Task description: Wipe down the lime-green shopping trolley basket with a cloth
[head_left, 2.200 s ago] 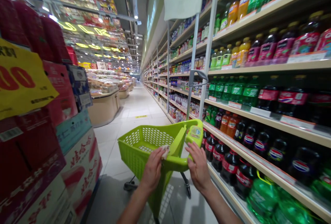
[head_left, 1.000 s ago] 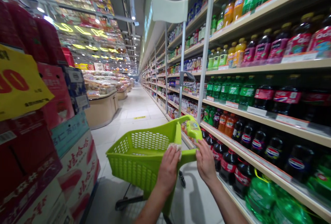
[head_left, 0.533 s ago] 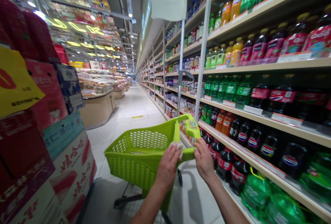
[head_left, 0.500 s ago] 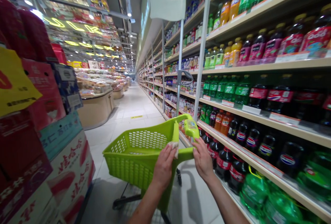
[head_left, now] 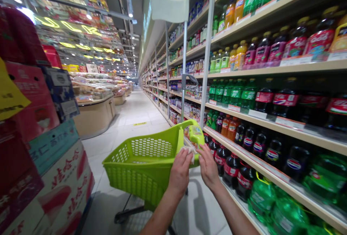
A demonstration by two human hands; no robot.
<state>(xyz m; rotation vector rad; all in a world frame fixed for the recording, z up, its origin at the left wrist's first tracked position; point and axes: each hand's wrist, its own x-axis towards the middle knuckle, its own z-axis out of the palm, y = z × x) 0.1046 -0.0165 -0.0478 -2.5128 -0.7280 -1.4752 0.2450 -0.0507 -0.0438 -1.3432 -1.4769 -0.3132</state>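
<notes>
A lime-green plastic shopping cart [head_left: 141, 162] stands in the aisle in front of me, its basket empty as far as I can see. My left hand [head_left: 180, 171] is closed on a small white cloth [head_left: 189, 150] and presses it against the cart's rear rim near the handle [head_left: 195, 134]. Right beside it, my right hand [head_left: 207, 166] grips the same rim just under the handle. A pole with a white sign [head_left: 169, 8] rises from the cart's back.
Long shelves [head_left: 271, 70] full of soda and juice bottles run along the right. Stacked red and white cartons [head_left: 40, 162] and a yellow price sign [head_left: 9, 95] crowd the left. A round display counter [head_left: 93, 114] stands ahead left. The tiled aisle stretches forward.
My left hand has slid the cloth rightward along the rim toward the handle, closing the gap with my right hand. The view has shifted slightly to the right.
</notes>
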